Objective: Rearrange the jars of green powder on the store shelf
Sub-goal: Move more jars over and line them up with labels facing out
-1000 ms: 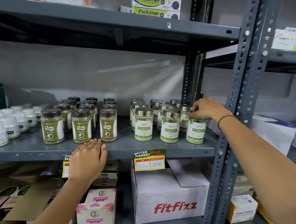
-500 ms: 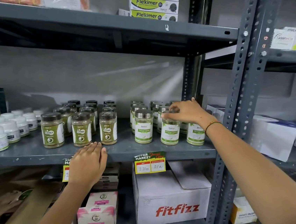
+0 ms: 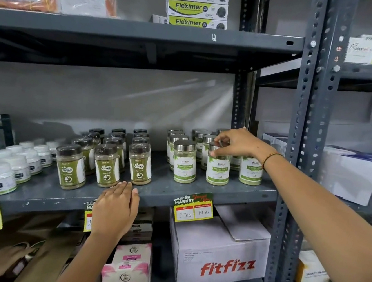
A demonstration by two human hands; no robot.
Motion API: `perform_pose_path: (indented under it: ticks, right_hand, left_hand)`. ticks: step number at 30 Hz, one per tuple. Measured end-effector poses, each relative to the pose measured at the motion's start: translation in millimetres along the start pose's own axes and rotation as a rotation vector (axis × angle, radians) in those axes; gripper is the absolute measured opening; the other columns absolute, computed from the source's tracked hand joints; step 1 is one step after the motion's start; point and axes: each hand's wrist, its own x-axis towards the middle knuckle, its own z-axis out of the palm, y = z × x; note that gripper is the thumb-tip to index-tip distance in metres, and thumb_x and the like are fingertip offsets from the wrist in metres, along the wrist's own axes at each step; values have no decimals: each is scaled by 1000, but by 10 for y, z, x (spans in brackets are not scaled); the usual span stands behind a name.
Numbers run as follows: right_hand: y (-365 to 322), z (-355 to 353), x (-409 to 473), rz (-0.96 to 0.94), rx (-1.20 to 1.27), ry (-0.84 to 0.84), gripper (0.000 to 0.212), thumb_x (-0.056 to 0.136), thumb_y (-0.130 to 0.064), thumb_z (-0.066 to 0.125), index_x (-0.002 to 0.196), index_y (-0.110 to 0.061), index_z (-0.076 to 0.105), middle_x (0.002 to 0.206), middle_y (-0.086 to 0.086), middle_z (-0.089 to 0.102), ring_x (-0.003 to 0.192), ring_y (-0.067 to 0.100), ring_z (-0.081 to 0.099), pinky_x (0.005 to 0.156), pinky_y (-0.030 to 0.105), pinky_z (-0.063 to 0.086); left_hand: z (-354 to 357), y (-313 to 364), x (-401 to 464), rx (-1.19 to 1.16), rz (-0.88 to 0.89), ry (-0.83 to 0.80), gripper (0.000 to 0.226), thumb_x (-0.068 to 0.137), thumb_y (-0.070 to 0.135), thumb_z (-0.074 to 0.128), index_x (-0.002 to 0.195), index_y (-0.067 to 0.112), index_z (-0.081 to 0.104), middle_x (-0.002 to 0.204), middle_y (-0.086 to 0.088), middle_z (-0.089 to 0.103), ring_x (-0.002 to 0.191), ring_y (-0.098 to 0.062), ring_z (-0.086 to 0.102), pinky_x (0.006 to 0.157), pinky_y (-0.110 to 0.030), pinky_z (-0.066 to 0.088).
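Observation:
Several silver-lidded jars of green powder with white and green labels stand on the grey shelf (image 3: pixel 209 190), right of centre. My right hand (image 3: pixel 237 144) grips the lid of the middle front jar (image 3: pixel 217 170), which stands on the shelf. Left of it stands another front jar (image 3: pixel 184 163), and a third (image 3: pixel 250 171) shows to its right, partly behind my wrist. My left hand (image 3: pixel 114 209) lies flat on the shelf's front edge, fingers together, holding nothing. Several dark-lidded jars of brownish green powder (image 3: pixel 140 164) stand just behind its fingertips.
Small white tubs (image 3: pixel 1 177) crowd the shelf's left end. A price tag (image 3: pixel 193 208) hangs from the front edge. Below sit a white Fitfizz carton (image 3: pixel 218 257) and pink boxes (image 3: pixel 126 272). A perforated steel upright (image 3: pixel 298 152) stands right of my forearm. Fleximer boxes (image 3: pixel 198 6) are stacked above.
My right hand has moved left from the rightmost front jar to the lid of the middle front jar. My left hand has stayed on the shelf edge.

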Motion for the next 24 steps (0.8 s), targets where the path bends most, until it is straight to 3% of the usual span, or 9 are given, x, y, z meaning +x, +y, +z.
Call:
perform_pose_path:
  ticks: [4, 7, 10, 14, 19, 24]
  right_hand:
    - [-10, -24, -22, 2, 9, -11, 64, 77, -59, 71, 129, -23, 63, 134, 3, 63, 124, 22, 55, 116, 46, 30]
    - [-30, -18, -6, 4, -30, -14, 79, 78, -67, 64, 143, -24, 50, 145, 2, 55, 133, 25, 50, 119, 50, 24]
    - [-141, 17, 45, -36, 8, 159, 89, 76, -78, 53, 145, -23, 46, 149, 3, 51, 136, 25, 48, 119, 56, 19]
    - [-610, 142, 121, -218, 94, 377, 74, 85, -69, 54, 142, -22, 52, 147, 3, 53, 136, 22, 46, 117, 51, 29]
    - [-1269, 495, 255, -373, 133, 219, 64, 88, -52, 62, 144, -23, 48, 148, 3, 51, 137, 22, 44, 113, 45, 37]
    - [-1605, 757, 405, -365, 113, 69, 73, 88, -45, 68, 150, -16, 41, 152, 11, 44, 139, 28, 43, 111, 39, 35]
  left_hand:
    - [11, -10, 4, -10, 15, 8, 46, 92, 34, 40, 101, 3, 73, 102, -14, 73, 96, -28, 69, 85, -40, 52]
    - [21, -23, 11, -9, 19, 16, 47, 92, 34, 39, 101, 2, 73, 103, -14, 73, 98, -28, 68, 87, -40, 51]
    - [26, -26, 14, -6, 15, 18, 47, 93, 34, 39, 102, 3, 73, 103, -14, 73, 99, -27, 68, 88, -40, 51]
    - [34, -30, 19, 0, 12, 8, 45, 94, 35, 40, 104, 5, 73, 105, -12, 73, 100, -25, 68, 89, -39, 50]
    - [45, -41, 29, 10, 13, 4, 45, 94, 36, 40, 105, 6, 72, 106, -11, 73, 101, -24, 68, 89, -38, 50]
    - [49, -49, 28, 5, 20, 7, 45, 95, 35, 41, 106, 6, 72, 106, -11, 72, 101, -24, 68, 89, -37, 51]
